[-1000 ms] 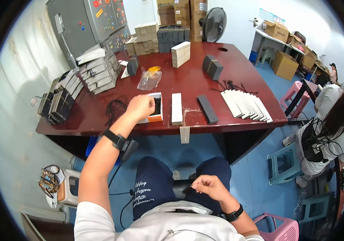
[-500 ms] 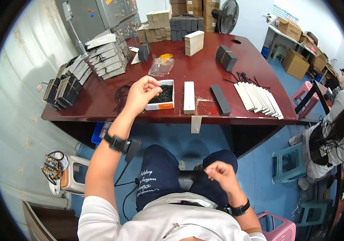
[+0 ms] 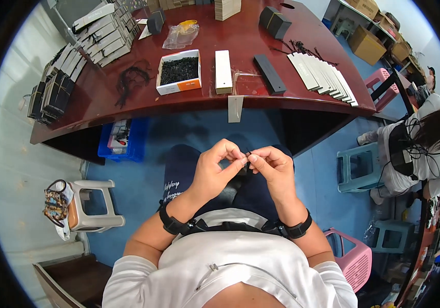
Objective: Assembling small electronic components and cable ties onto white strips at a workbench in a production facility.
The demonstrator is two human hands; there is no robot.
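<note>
Above my lap, in front of my body, both hands come together at the fingertips. My left hand (image 3: 216, 168) pinches a small black piece (image 3: 248, 153), too small to name surely, between thumb and forefinger. From the other side the thumb and forefinger of my right hand (image 3: 275, 167) pinch at the same piece. On the table ahead, a shallow white and orange box (image 3: 180, 88) holds many tiny black pieces (image 3: 180, 70). Right of it lie a long white box (image 3: 223, 72) and a long dark grey box (image 3: 269, 75).
Overlapping white flat sleeves (image 3: 321, 77) lie at the table's right, black cords (image 3: 307, 50) behind them. Loose black strands (image 3: 131, 79) and a clear plastic bag (image 3: 181, 36) are left. Stacked boxes (image 3: 101, 38) stand far left. A person (image 3: 410, 149) sits at right; a blue bin (image 3: 127, 146) is below.
My left hand has come back from above the box of black pieces to meet my right hand over my lap. The view has tilted lower.
</note>
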